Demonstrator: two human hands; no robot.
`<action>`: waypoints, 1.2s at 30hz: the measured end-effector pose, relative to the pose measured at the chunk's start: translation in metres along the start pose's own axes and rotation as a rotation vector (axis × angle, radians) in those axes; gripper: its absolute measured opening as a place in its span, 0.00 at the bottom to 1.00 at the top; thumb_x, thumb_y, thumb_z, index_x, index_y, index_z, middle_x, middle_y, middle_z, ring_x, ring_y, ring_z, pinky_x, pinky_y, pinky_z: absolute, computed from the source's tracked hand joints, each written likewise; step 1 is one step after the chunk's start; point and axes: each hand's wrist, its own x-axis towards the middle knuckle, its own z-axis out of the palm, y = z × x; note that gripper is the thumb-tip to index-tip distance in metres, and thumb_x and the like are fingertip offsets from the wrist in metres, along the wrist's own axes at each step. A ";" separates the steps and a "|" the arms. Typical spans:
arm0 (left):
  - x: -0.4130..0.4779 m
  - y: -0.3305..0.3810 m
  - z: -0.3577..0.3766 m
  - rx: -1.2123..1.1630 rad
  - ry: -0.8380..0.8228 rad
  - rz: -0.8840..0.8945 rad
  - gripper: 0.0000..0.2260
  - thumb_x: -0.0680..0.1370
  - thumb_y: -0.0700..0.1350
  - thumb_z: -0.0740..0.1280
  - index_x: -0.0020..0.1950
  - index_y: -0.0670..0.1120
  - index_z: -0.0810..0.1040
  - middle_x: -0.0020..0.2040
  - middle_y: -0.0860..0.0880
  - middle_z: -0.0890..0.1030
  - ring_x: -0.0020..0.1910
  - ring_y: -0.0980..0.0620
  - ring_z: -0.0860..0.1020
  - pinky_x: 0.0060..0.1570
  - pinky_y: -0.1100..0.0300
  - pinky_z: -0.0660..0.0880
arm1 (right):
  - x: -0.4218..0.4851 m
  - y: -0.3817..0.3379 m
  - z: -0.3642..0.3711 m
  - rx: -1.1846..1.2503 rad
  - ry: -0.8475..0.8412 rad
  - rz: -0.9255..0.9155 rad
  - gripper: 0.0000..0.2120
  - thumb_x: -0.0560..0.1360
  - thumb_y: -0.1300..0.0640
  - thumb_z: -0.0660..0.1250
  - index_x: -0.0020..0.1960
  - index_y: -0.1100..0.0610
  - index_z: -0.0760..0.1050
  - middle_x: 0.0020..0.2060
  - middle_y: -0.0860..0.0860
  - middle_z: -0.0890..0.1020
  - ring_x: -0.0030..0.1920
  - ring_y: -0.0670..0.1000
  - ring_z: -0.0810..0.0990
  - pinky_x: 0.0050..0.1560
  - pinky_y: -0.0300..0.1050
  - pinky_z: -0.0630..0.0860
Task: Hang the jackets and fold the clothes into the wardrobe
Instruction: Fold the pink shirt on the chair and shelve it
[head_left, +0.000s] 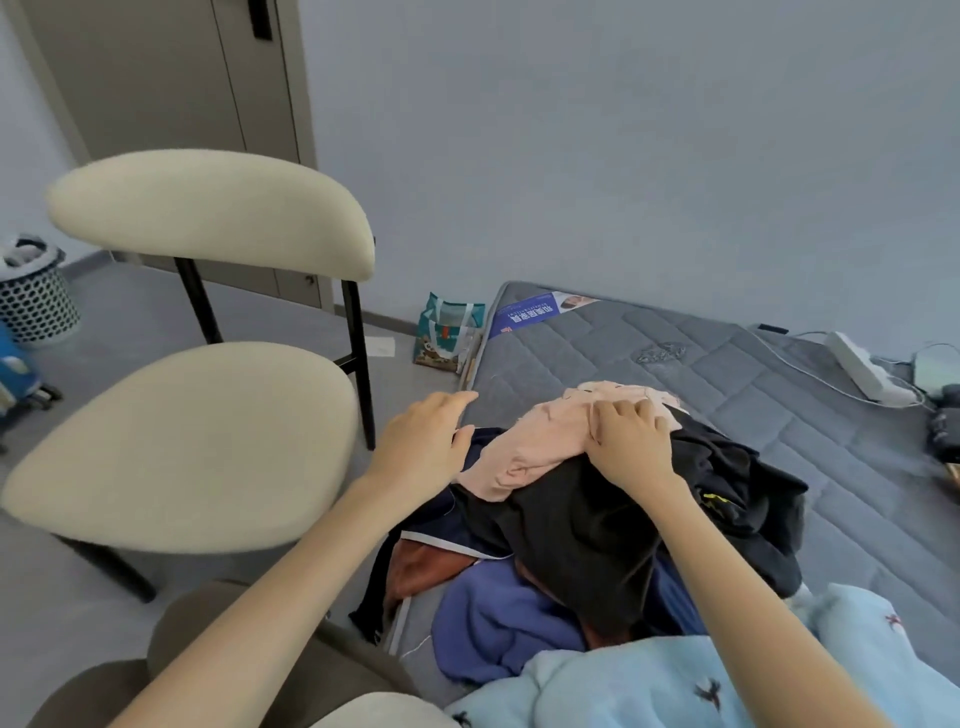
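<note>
Pink garment (535, 447) gripped atop the pile (582, 535) on the mattress (779, 395).
A chair (182, 441) is seen left of the left hand (421, 441), whose fingers (452, 400) are spread wide and empty. Just right of them the pink garment lies with its length slanting away rightward. It is pinched near its far end by the curled fingers of the nearer right hand (631, 447). The mattress is laid on a grey floor.

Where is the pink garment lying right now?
In the head view, the pink garment lies right of centre, atop a black garment on the grey mattress; the right hand grips its far edge.
</note>
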 end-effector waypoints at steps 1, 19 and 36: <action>-0.001 0.003 0.001 0.008 -0.002 0.005 0.21 0.83 0.48 0.58 0.76 0.52 0.62 0.71 0.50 0.70 0.67 0.48 0.71 0.60 0.53 0.71 | 0.002 0.003 0.004 -0.049 -0.002 0.010 0.13 0.79 0.55 0.56 0.61 0.57 0.72 0.62 0.54 0.75 0.63 0.58 0.68 0.59 0.50 0.65; -0.016 -0.019 -0.107 -0.535 0.326 -0.064 0.38 0.72 0.60 0.69 0.77 0.59 0.54 0.72 0.57 0.67 0.70 0.56 0.66 0.66 0.57 0.66 | 0.003 -0.093 -0.175 1.214 0.469 -0.622 0.07 0.80 0.59 0.63 0.53 0.54 0.79 0.38 0.38 0.80 0.39 0.39 0.76 0.40 0.30 0.68; -0.070 -0.078 -0.224 -0.814 0.693 -0.150 0.07 0.81 0.45 0.62 0.50 0.54 0.79 0.46 0.54 0.84 0.49 0.56 0.81 0.48 0.61 0.76 | -0.010 -0.237 -0.287 1.233 0.377 -1.089 0.04 0.74 0.52 0.71 0.47 0.47 0.78 0.36 0.39 0.80 0.38 0.40 0.76 0.40 0.33 0.69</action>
